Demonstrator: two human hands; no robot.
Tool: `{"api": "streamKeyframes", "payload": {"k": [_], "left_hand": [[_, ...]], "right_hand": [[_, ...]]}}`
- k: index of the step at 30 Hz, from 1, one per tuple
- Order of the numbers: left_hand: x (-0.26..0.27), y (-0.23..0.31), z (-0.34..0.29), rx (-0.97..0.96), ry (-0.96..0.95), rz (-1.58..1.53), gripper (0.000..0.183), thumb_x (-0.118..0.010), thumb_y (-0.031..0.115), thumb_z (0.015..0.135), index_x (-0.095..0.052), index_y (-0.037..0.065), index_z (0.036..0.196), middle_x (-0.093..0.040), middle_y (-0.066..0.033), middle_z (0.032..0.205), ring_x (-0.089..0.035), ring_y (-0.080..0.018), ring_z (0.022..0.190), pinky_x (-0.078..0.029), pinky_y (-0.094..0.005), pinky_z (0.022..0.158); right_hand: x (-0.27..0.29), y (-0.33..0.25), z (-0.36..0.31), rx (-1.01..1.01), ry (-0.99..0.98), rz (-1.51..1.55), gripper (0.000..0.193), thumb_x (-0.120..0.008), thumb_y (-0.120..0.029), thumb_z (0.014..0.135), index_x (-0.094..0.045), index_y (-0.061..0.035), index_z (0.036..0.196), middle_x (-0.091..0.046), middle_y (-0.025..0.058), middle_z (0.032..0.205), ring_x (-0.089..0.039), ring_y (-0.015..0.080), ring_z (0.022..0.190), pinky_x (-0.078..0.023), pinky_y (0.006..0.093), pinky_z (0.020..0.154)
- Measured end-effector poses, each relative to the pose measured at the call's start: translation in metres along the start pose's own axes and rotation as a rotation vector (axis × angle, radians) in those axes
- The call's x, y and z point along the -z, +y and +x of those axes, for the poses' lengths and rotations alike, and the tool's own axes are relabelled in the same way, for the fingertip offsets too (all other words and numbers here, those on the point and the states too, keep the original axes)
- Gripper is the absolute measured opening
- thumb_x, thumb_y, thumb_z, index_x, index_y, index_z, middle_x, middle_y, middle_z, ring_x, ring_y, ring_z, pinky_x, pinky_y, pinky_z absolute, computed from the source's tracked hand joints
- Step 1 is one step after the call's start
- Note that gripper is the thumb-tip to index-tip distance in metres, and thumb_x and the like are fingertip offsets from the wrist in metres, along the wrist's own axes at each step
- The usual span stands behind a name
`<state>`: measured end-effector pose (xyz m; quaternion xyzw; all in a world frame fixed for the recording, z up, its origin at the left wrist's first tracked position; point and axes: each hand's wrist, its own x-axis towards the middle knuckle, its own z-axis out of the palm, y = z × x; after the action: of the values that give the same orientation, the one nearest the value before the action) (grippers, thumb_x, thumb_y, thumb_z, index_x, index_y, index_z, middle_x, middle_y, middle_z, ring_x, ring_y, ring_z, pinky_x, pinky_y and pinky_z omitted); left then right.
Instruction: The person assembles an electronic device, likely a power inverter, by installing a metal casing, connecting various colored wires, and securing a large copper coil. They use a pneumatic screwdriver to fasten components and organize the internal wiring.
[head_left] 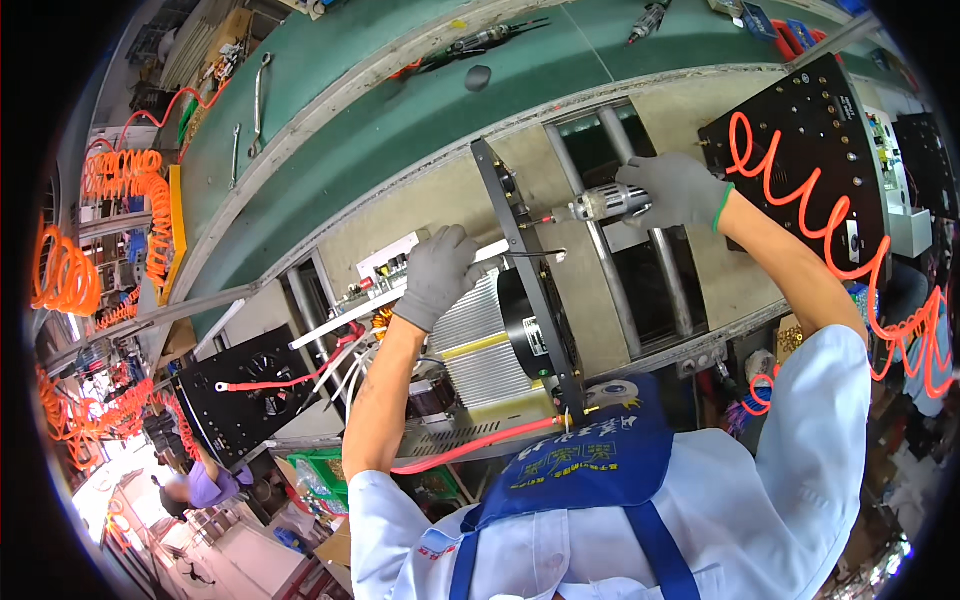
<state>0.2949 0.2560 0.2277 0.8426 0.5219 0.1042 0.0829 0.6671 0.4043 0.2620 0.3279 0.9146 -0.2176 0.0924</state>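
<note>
My right hand (680,193), in a grey glove, is wrapped round an air screwdriver (604,204) held nearly level. Its bit points left and reaches the upright black panel (530,270) at the end of a machine chassis; whether it sits on a screw is too small to tell. My left hand (440,277), also gloved, is closed over a long white strip (335,325) beside a circuit board, close to the panel. Below it are a finned metal heatsink (480,345) and a round black part (520,325). A short black wire (535,253) pokes past the panel.
Metal rollers (615,290) cross the bench on the right. A black panel with orange coiled hose (800,190) before it stands farther right. Another black fan panel (255,390) lies left. Wrenches (259,105) rest on the green bench. A person (205,485) is at lower left.
</note>
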Motion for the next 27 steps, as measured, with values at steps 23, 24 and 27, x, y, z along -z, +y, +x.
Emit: {"api": "streamKeyframes", "payload": {"k": [23,24,27], "left_hand": [[0.026,0.028,-0.013,0.840,0.452,-1.625,0.048,-0.054,-0.001,0.087,-0.052,-0.010,0.134,-0.061,-0.0219,0.124,-0.062,-0.0261,0.111,-0.050,-0.0401,0.100],[0.025,0.034,-0.018,0.761,0.403,-1.752,0.050,-0.052,-0.003,0.086,-0.049,-0.012,0.135,-0.059,-0.0243,0.127,-0.061,-0.0290,0.117,-0.047,-0.0412,0.107],[0.008,0.047,-0.026,0.622,0.297,-1.959,0.045,-0.046,-0.003,0.094,-0.043,-0.017,0.137,-0.055,-0.0303,0.134,-0.056,-0.0369,0.130,-0.046,-0.0409,0.114]], "right_hand": [[-0.002,-0.018,-0.034,-0.171,0.199,0.124,0.049,-0.076,-0.041,0.076,-0.064,-0.0072,0.108,-0.068,0.0169,0.099,-0.068,0.0385,0.091,-0.054,0.0491,0.079],[-0.002,-0.026,-0.044,-0.185,0.219,0.189,0.048,-0.076,-0.041,0.076,-0.064,-0.0070,0.107,-0.068,0.0174,0.099,-0.068,0.0387,0.091,-0.054,0.0491,0.079],[0.002,-0.069,-0.066,-0.254,0.174,0.336,0.043,-0.075,-0.040,0.077,-0.065,-0.0069,0.102,-0.067,0.0179,0.098,-0.067,0.0385,0.092,-0.053,0.0482,0.080]]}}
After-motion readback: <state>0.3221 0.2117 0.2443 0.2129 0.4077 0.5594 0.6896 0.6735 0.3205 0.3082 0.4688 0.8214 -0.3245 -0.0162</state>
